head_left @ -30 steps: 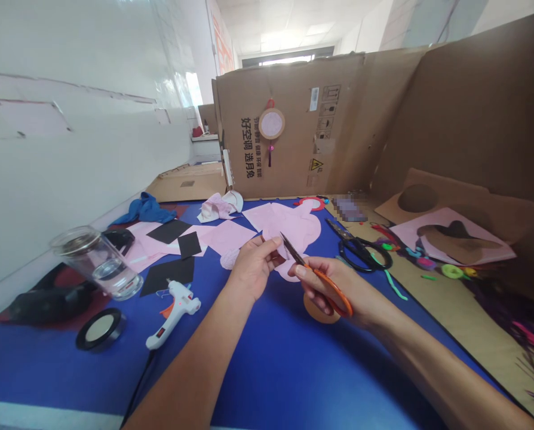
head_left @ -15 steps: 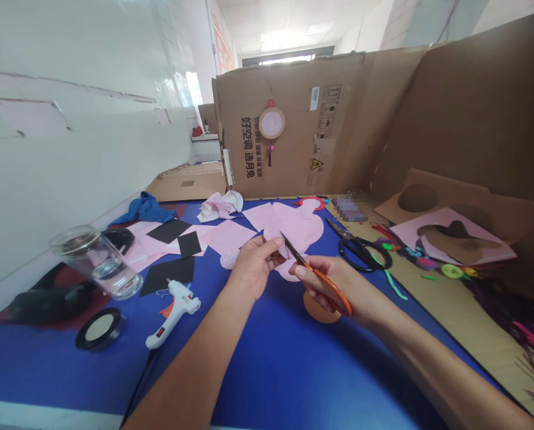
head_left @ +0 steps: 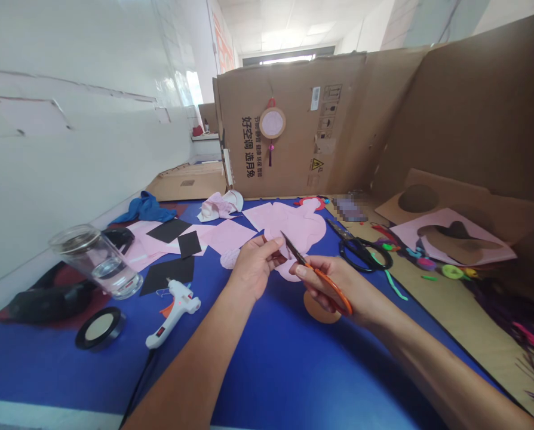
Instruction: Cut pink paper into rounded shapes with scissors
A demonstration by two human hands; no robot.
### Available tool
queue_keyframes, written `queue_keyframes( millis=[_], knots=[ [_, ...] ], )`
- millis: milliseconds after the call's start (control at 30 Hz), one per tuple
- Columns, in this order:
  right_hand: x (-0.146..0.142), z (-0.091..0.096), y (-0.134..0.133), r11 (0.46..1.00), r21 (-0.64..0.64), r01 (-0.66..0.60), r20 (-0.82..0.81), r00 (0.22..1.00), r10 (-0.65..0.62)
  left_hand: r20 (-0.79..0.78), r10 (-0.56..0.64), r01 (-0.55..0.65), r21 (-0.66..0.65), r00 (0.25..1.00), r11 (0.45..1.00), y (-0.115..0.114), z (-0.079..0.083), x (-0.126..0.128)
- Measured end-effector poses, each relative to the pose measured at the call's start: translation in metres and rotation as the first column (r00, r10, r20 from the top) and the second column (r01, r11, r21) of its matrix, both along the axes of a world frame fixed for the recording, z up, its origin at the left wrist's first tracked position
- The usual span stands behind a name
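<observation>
My left hand (head_left: 253, 266) pinches a small piece of pink paper (head_left: 289, 270) above the blue table mat (head_left: 267, 364). My right hand (head_left: 338, 286) grips orange-handled scissors (head_left: 314, 272), fingers through the loops, with the dark blades pointing up-left at the paper beside my left fingertips. More pink sheets (head_left: 289, 224) lie on the mat just beyond both hands. A round tan disc (head_left: 318, 313) lies under my right hand.
A white glue gun (head_left: 172, 304), a black tape roll (head_left: 99, 328) and a glass jar (head_left: 94, 260) sit at the left. Black paper squares (head_left: 177, 236), black scissors (head_left: 361, 248), coloured rings (head_left: 450, 272) and cardboard walls (head_left: 361, 131) surround the work area.
Almost nothing has moved; both hands keep the same grip, and the scissor blades have shifted only slightly against the pink paper.
</observation>
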State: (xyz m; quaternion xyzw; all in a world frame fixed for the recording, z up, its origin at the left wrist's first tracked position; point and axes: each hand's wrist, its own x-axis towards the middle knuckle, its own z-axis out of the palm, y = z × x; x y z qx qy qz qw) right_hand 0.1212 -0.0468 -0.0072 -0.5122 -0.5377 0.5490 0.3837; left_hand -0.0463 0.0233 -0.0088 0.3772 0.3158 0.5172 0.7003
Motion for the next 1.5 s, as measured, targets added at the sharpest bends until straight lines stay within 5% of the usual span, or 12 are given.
queue_keyframes(
  millis=[1500],
  knots=[
    [0.0027, 0.0025, -0.0009, 1.000, -0.002, -0.003, 0.008, 1.000, 0.004, -0.048, -0.030, 0.033, 0.059, 0.998, 0.998, -0.0025, 0.0058, -0.0027]
  ],
)
